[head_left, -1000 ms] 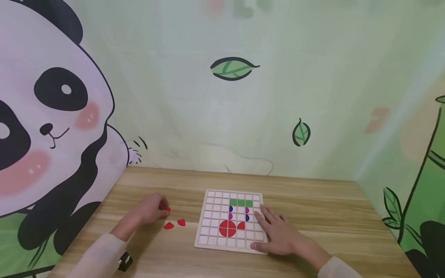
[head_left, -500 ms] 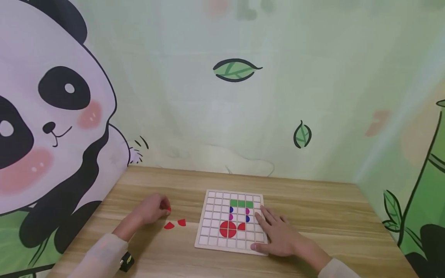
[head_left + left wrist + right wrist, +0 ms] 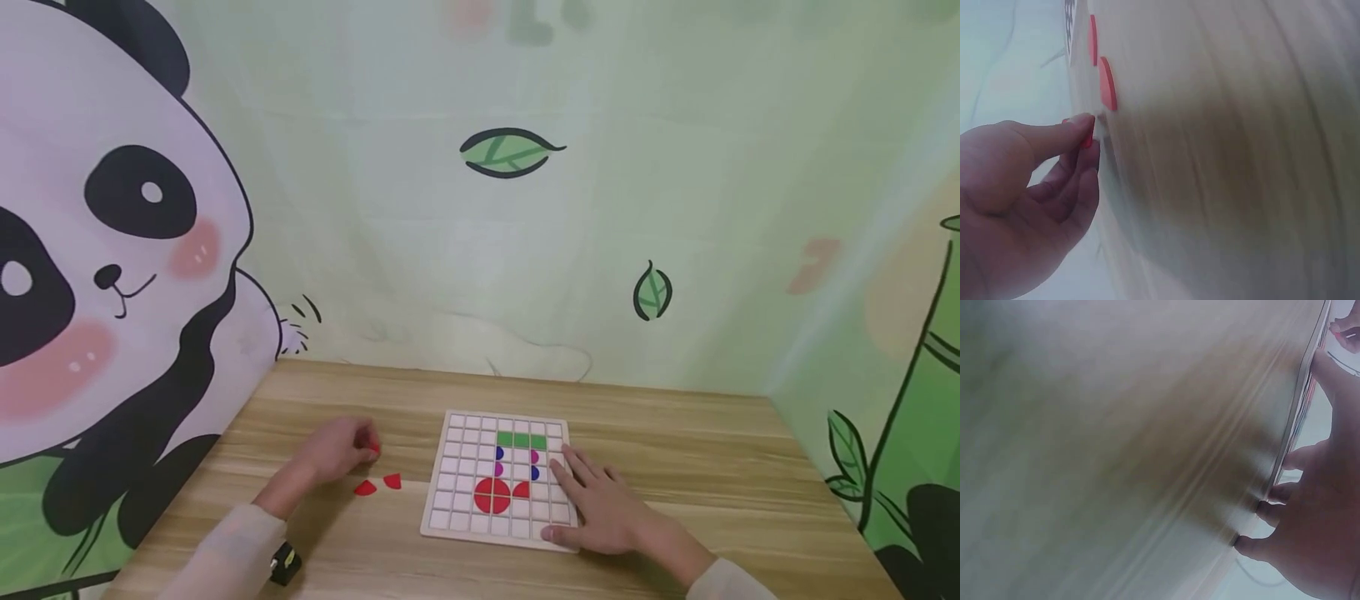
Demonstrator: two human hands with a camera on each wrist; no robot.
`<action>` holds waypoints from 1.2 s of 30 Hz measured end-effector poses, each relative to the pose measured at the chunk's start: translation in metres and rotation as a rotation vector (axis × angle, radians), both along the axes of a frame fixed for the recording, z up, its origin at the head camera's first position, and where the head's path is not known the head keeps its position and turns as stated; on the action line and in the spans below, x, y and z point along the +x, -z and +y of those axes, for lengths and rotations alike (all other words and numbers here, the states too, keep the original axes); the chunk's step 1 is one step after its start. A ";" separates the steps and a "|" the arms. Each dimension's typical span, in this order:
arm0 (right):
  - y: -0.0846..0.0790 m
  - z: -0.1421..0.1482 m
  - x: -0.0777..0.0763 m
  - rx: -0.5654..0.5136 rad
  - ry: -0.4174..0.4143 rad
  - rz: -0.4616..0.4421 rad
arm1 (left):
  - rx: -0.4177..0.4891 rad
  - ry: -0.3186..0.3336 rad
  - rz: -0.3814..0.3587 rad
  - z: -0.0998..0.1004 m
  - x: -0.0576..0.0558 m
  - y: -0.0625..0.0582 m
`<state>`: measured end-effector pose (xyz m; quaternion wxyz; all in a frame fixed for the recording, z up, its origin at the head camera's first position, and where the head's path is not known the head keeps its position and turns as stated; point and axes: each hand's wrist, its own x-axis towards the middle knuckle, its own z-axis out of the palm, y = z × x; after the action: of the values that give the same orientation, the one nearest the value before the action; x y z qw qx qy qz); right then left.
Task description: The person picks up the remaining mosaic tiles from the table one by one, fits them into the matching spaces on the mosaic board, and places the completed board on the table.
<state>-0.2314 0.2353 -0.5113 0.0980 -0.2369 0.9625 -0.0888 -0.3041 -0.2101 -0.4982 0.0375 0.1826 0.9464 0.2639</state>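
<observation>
We find the left hand (image 3: 341,450), lower left of the frame, pinching 1 red piece (image 3: 1089,139) between thumb and fingers, beside 2 loose red pieces (image 3: 364,488). The right hand (image 3: 603,504), fingers spread, rests on the right edge of the grid board (image 3: 459,478), lower centre.

We judge the pinch shallow: a thumb slip could drop the piece. We also consider that a sideways push from the right hand could shift the board and dislodge the coloured pieces (image 3: 501,504) in its cells.

We note a wood-grain table (image 3: 675,433) across the lower frame; behind it, a pale green wall (image 3: 360,208) shows a panda (image 3: 45,167) at left and 2 leaf prints (image 3: 506,152).
</observation>
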 end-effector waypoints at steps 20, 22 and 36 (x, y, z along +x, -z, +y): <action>0.003 0.001 -0.001 -0.004 -0.004 0.000 | 0.201 0.134 -0.109 0.097 0.002 -0.030; 0.002 0.001 0.000 -0.007 -0.003 0.000 | 0.202 0.161 -0.102 0.108 0.002 -0.031; 0.005 0.001 0.000 -0.016 0.008 -0.013 | 0.143 0.343 -0.092 0.172 0.000 -0.020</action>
<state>-0.2315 0.2359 -0.5159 0.1021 -0.2334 0.9620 -0.0983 -0.3046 -0.0386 -0.4778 0.1121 0.3314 0.8775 0.3280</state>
